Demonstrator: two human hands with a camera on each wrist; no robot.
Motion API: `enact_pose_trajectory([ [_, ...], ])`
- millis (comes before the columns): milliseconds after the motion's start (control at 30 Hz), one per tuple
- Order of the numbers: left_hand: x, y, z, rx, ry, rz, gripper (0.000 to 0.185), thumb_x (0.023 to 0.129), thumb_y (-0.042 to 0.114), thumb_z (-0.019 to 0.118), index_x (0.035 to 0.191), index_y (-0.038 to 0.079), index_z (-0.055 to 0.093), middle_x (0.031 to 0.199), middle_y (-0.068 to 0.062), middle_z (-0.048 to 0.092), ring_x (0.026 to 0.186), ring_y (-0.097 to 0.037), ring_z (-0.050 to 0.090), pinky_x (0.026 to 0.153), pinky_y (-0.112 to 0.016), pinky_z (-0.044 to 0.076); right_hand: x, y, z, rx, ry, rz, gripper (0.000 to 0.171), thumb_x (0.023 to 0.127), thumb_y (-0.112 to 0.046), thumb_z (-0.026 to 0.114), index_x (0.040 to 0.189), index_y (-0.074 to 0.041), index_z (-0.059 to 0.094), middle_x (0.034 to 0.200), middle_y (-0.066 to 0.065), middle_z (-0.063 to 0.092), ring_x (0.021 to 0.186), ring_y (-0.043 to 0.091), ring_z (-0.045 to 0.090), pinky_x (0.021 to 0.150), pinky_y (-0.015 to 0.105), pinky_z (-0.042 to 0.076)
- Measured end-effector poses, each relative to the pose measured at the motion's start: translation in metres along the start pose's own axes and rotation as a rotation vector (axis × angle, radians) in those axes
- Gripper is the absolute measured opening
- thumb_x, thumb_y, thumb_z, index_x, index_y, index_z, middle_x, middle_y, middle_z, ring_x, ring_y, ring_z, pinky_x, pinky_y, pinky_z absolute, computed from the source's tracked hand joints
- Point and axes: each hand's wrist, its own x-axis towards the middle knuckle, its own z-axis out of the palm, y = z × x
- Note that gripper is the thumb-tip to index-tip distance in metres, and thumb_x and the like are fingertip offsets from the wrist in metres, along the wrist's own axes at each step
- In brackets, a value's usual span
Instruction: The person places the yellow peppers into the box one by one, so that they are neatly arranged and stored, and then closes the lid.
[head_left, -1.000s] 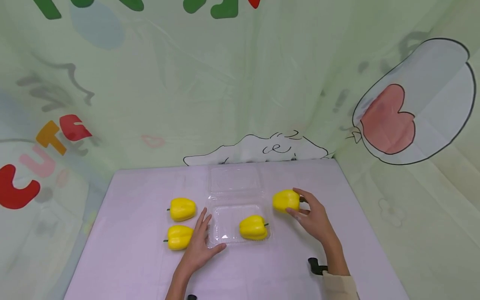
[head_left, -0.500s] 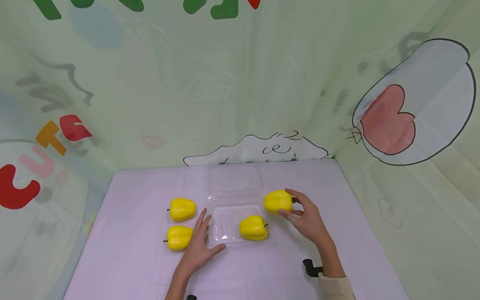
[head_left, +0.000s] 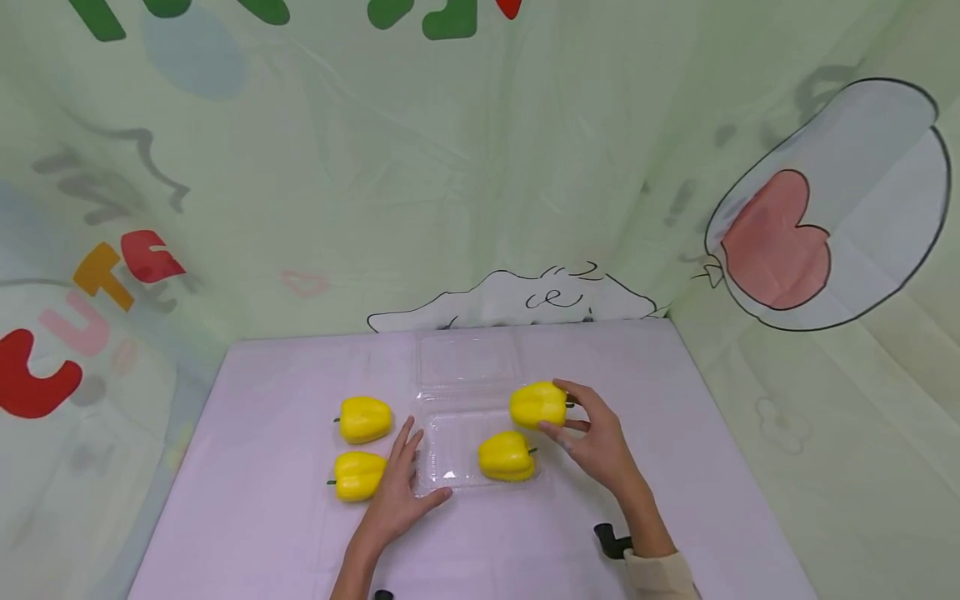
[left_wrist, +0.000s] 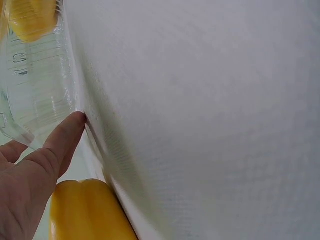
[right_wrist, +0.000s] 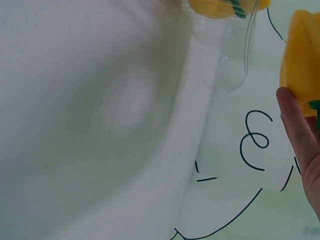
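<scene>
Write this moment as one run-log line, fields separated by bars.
right hand: holds yellow pepper over clear tray | left hand: flat at tray edge | tray: one pepper inside

In your right wrist view, the held yellow bell pepper [right_wrist: 300,60] is cut off by the right edge, and the pepper in the clear clamshell tray [right_wrist: 227,50] is cut off at the top. In your left wrist view, the left hand [left_wrist: 30,175] shows only partly at the lower left corner, and the pepper below it [left_wrist: 87,212] runs off the bottom edge. In the head view, the right hand [head_left: 592,437] hides the stem end of its pepper [head_left: 536,405], and the small black object [head_left: 609,537] by the right wrist is too small to identify.
</scene>
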Motion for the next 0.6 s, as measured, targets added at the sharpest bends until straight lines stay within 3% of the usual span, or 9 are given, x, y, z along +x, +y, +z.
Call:
enact_pose_trajectory([
  [600,0.001,0.001,0.001,-0.005,-0.003,-0.014,0.107,0.081,0.035,0.092,0.166,0.010,0.032,0.181,0.005,0.007,0.154,-0.039,0.043,0.119,-0.052,0.049,0.006,-0.004,0.023,-0.006,0.019,-0.023,0.071,0.089,-0.015,0.086,0.152,-0.013,0.053,0.149,0.012,0.058,0.128,0.031,0.062,0.097,0.042,0.066],
])
